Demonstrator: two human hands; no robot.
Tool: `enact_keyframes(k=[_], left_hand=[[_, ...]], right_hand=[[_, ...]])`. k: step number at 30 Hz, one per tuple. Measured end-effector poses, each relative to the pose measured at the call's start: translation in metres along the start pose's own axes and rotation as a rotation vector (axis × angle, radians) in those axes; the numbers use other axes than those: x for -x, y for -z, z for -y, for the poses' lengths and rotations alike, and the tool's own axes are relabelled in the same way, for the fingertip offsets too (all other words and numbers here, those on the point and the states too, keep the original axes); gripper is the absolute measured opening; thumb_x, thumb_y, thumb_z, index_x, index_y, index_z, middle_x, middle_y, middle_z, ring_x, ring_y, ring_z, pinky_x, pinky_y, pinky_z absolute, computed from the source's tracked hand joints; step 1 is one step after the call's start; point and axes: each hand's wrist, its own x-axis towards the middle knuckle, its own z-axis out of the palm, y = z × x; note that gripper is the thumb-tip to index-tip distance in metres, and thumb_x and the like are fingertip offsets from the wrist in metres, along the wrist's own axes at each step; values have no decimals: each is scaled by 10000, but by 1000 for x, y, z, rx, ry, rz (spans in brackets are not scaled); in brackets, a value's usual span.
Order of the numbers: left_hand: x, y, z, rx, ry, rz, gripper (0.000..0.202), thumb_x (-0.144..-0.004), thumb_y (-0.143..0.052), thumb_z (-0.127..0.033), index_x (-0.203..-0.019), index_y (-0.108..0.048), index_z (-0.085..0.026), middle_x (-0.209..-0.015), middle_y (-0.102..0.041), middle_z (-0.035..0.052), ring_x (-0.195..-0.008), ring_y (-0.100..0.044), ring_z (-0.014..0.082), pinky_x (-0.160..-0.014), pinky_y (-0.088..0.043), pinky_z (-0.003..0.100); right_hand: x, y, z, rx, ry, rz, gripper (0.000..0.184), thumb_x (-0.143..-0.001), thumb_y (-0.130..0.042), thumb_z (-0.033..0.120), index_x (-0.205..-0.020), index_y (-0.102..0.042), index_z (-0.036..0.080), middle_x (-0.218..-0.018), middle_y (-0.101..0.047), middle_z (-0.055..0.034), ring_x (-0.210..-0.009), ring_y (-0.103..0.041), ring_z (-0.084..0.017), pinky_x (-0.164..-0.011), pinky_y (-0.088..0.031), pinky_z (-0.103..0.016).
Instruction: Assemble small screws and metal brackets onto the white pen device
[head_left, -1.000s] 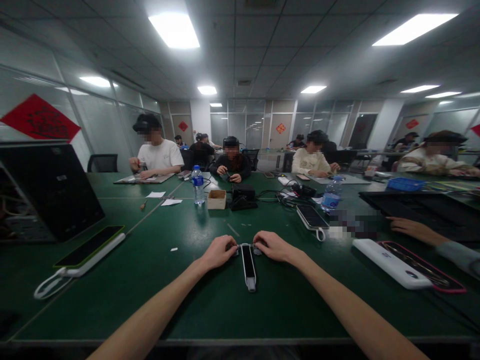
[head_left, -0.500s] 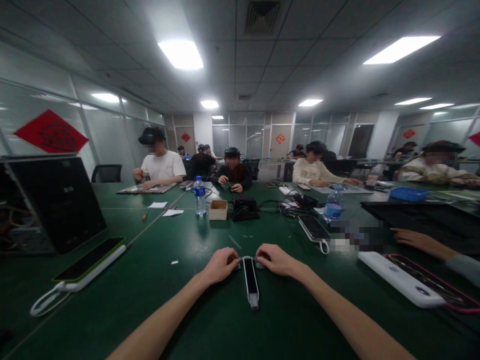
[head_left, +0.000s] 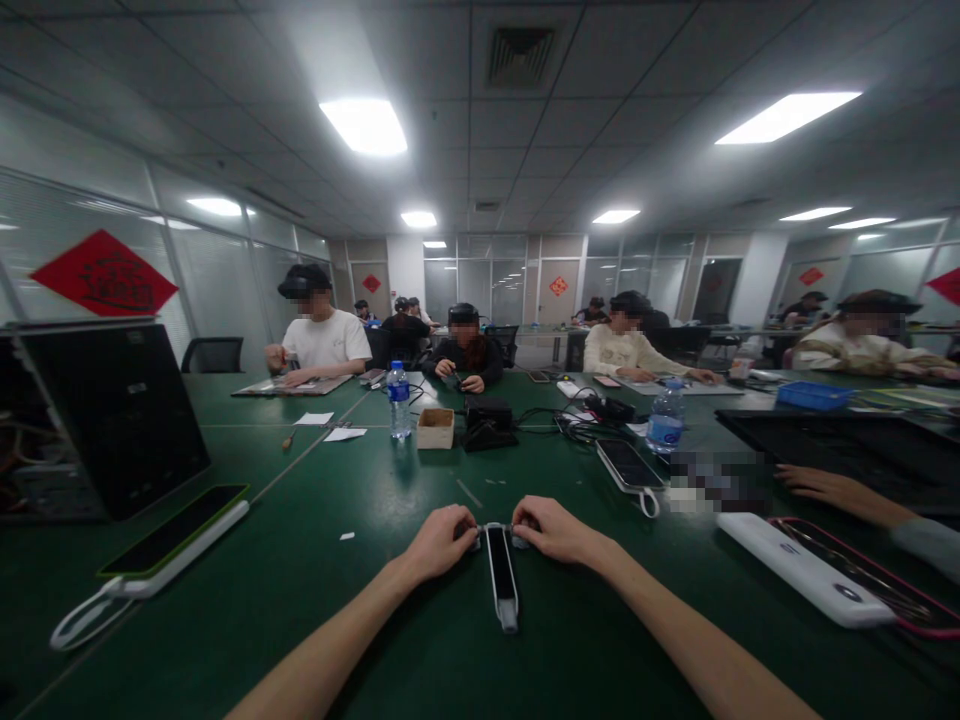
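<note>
The slim black device lies flat on the green table, straight ahead of the person, its silver end pointing back towards them and its far end set between the two hands. The left hand and the right hand both rest on the table top with fingers curled shut, the fingertips pinching the small grey bits at either side of the device's far end. The view is too small to tell whether those bits are clips, screws or part of the casing. The step in hand reads as fine work on that far end, done from both sides at once. A next move would call for a steady, even effort from both hands, so that the body does not swing on the smooth surface, and care that nothing small rolls away. A phone on a white power bank lies well off to the left, and a co-worker's hand rests apart at the right
</note>
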Motion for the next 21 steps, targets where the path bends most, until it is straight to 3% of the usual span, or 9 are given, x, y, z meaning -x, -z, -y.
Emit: enact_keyframes(k=[6,21], left_hand=[[0,-1,0,7,-24,-26,202,-868,-491,-311,-871,-634,-168,-816,-621,26,-754,-556,160,-659,-401,258],[2,4,-5,13,0,-6,200,-869,-484,-308,-873,-628,-170,-845,-628,36,-768,-551,161,-667,-410,260]], right_hand=[[-1,-3,-2,-13,0,-24,165,-834,-584,297,-926,-611,163,-878,-612,-39,-752,-566,-141,-656,-453,-247],[-2,-2,-4,-22,-25,8,225,-885,-504,346,-970,-633,182,-960,-617,-56,-818,-575,-166,-692,-459,-269]])
